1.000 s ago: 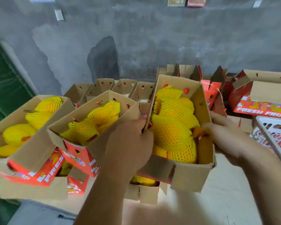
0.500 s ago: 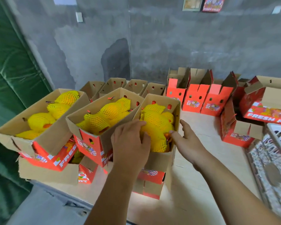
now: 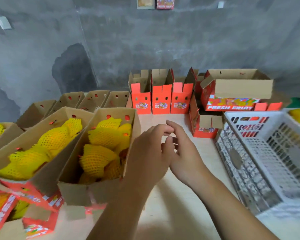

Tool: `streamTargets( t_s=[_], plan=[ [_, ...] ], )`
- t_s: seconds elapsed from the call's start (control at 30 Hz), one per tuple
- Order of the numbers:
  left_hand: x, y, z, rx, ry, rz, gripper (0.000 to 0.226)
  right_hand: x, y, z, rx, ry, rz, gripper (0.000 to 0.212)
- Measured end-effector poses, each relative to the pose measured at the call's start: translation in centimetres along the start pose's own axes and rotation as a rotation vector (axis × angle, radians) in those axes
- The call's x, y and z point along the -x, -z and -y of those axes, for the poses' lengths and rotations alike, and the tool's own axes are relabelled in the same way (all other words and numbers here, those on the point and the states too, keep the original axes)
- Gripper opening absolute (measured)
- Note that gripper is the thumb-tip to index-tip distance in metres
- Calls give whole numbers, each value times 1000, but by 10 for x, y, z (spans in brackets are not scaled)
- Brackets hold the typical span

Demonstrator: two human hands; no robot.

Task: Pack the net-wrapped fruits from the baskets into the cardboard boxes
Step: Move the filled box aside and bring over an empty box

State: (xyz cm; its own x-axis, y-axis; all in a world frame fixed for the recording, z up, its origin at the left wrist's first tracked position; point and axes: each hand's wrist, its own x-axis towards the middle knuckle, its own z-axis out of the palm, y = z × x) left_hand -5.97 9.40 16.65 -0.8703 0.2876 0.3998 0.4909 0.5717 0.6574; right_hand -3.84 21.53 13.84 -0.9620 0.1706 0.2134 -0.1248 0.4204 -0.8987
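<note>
Yellow net-wrapped fruits (image 3: pixel 102 144) fill packed cardboard box (image 3: pixel 93 193) on worktop (image 3: pixel 180 213) | second packed box (image 3: pixel 47 175) touching its left | left hand (image 3: pixel 149 156) and right hand (image 3: pixel 184 153) beside box, both grips loose, holding nothing | white basket (image 3: pixel 267 161) right | empty red boxes (image 3: pixel 160 99) behind

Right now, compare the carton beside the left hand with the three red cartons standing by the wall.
The near carton lies tilted and full of net-wrapped fruits; the three wall cartons stand upright, with no fruit visible in them. The near one shows mostly brown card, the wall ones red printed fronts. All have open tops and punched holes.
</note>
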Motion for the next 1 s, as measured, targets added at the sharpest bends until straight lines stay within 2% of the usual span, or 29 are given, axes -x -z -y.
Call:
streamTargets(
  t_s=[0.3,0.4,0.47,0.57,0.67,0.73,0.8,0.87,0.93,1.0],
  plan=[
    [-30,-123,-53,240,-18,263,24,5,116,-64,49,-103,-159,66],
    [-63,-166,-85,341,14,328,34,-24,170,-83,145,-70,-192,65],
    [-99,-196,-108,374,32,316,39,-55,212,-94,249,-61,-184,66],
    [-159,-236,-144,395,7,324,34,-101,277,-109,352,-51,-177,69],
    [-219,-274,-172,202,-100,326,36,-141,334,-130,450,-68,-155,71],
    [-255,-296,-179,-45,-194,349,42,-163,362,-149,537,-91,-100,73],
    [-293,-316,-182,-396,-270,423,54,-186,386,-171,576,-110,-72,76],
    [-328,-331,-183,-705,-254,442,73,-210,403,-187,582,-152,-33,81],
    [-348,-345,-183,-803,-157,434,86,-233,414,-198,578,-196,13,90],
    [-358,-362,-176,-871,-151,385,88,-251,421,-212,563,-190,56,98]
  ],
)
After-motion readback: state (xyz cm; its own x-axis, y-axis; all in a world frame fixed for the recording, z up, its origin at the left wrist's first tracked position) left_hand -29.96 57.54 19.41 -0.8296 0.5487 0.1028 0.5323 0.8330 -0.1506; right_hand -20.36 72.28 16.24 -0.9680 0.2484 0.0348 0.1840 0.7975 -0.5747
